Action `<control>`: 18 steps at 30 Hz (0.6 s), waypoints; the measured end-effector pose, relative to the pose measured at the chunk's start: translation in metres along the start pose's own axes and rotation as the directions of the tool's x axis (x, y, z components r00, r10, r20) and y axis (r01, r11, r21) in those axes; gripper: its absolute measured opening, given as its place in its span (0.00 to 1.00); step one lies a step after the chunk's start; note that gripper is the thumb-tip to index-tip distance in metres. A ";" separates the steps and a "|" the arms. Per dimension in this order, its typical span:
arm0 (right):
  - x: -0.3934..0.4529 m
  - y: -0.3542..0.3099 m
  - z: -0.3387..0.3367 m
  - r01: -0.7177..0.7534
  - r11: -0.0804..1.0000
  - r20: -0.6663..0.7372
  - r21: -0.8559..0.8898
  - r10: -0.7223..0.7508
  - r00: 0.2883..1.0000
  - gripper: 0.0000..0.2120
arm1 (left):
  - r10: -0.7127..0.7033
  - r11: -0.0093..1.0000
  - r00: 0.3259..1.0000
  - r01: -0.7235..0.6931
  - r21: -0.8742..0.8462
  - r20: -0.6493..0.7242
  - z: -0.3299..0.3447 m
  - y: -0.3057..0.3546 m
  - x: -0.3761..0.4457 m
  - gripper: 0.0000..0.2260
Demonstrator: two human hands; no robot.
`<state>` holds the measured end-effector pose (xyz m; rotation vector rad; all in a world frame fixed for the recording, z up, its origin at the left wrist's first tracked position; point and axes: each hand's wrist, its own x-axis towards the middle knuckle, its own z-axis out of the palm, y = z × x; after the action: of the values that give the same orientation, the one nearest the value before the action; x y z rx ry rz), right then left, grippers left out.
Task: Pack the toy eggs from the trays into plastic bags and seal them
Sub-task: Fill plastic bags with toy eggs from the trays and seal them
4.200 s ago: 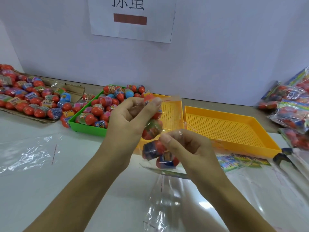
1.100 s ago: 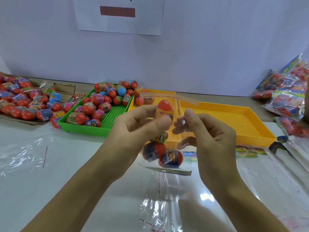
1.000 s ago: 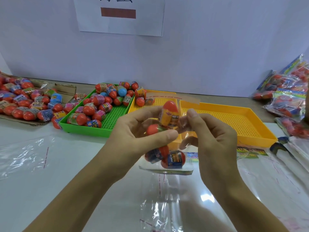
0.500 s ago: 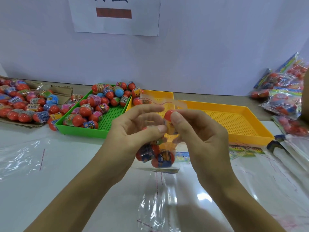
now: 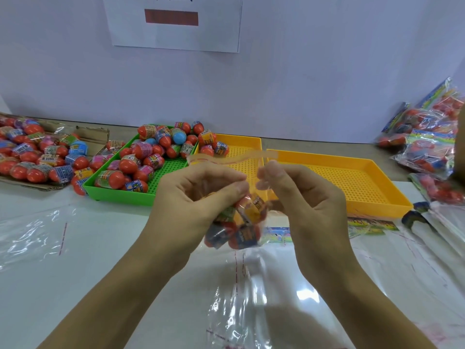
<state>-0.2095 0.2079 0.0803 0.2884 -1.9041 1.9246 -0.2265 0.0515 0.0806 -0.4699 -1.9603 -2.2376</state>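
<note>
Mid-frame, left hand point(image 5: 198, 197) & right hand point(image 5: 302, 195) pinch the bag point(image 5: 236, 222) mouth, eggs inside, unsealed. Green tray point(image 5: 120, 195) upper left still loaded; lots left.

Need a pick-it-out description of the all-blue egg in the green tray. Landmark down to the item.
Start at the green tray, left of the two yellow trays on the table. Look at the egg pile along its far edge, near the corner that meets the yellow tray. The blue egg lies there near the top of the heap: its bare end is light blue, while its neighbours show red ends.
</note>
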 end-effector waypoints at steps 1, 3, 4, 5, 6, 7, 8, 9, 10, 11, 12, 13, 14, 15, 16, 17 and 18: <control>0.000 0.000 0.000 -0.029 0.999 0.045 -0.020 0.030 0.999 0.14 | -0.001 1.000 1.000 0.001 -0.010 -0.029 -0.002 0.001 0.000 0.10; -0.001 0.002 0.001 -0.061 0.994 0.147 -0.088 0.073 0.986 0.12 | -0.015 1.000 0.998 0.014 -0.024 -0.054 -0.003 0.003 0.001 0.13; -0.002 0.002 0.002 -0.060 0.992 0.171 -0.108 0.078 0.982 0.11 | -0.024 0.999 0.998 0.022 -0.024 -0.059 -0.002 0.004 0.001 0.14; -0.003 0.002 0.003 -0.050 0.993 0.168 -0.104 0.068 0.983 0.09 | -0.034 0.999 0.998 0.032 -0.028 -0.059 -0.002 0.004 0.002 0.15; -0.003 0.002 0.003 -0.040 0.996 0.149 -0.080 0.052 0.988 0.08 | -0.054 0.997 0.997 0.051 -0.055 -0.055 -0.001 0.004 0.002 0.15; -0.003 0.002 0.002 -0.037 0.998 0.119 -0.044 0.043 0.992 0.08 | -0.085 0.991 0.995 0.080 -0.109 -0.044 -0.001 0.004 0.003 0.15; -0.002 0.002 0.002 -0.046 0.999 0.081 -0.006 0.046 0.996 0.08 | -0.118 0.982 0.993 0.112 -0.153 -0.031 0.000 0.004 0.003 0.15; -0.001 0.001 0.001 -0.059 0.998 0.042 0.025 0.058 0.997 0.08 | -0.138 0.977 0.990 0.133 -0.165 -0.020 -0.001 0.004 0.003 0.16; 0.000 0.001 0.000 -0.068 0.997 0.010 0.045 0.068 0.998 0.08 | -0.147 0.978 0.989 0.144 -0.153 -0.008 -0.001 0.005 0.003 0.18; 0.001 0.001 -0.001 -0.071 0.996 -0.012 0.054 0.072 0.997 0.08 | -0.149 0.979 0.989 0.148 -0.141 0.004 -0.001 0.005 0.003 0.19; 0.001 0.000 -0.001 -0.071 0.996 -0.025 0.056 0.073 0.997 0.07 | -0.152 0.980 0.988 0.152 -0.132 0.012 -0.001 0.005 0.003 0.19; 0.001 0.000 -0.001 -0.074 0.996 -0.031 0.055 0.076 0.997 0.07 | -0.157 0.979 0.988 0.157 -0.130 0.014 -0.001 0.005 0.003 0.18; 0.001 -0.001 -0.001 -0.082 0.995 -0.036 0.055 0.084 0.996 0.08 | -0.171 0.975 0.985 0.170 -0.144 0.010 0.000 0.005 0.003 0.17; 0.001 -0.001 -0.001 -0.090 0.994 -0.047 0.056 0.093 0.995 0.09 | -0.193 0.967 0.981 0.191 -0.168 0.003 0.000 0.004 0.003 0.17; 0.002 -0.002 -0.001 -0.095 0.994 -0.063 0.058 0.099 0.993 0.11 | -0.217 0.959 0.976 0.213 -0.187 -0.003 0.001 0.004 0.004 0.16; 0.002 -0.002 -0.002 -0.096 0.993 -0.081 0.062 0.101 0.992 0.12 | -0.235 0.954 0.972 0.229 -0.193 -0.008 0.002 0.002 0.004 0.16; 0.002 -0.003 -0.002 -0.093 0.993 -0.097 0.071 0.100 0.990 0.12 | -0.248 0.950 0.969 0.242 -0.196 -0.009 0.002 0.002 0.004 0.15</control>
<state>-0.2098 0.2099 0.0834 0.1176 -1.8222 2.0278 -0.2297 0.0539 0.0839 -0.2143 -1.8845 -2.5846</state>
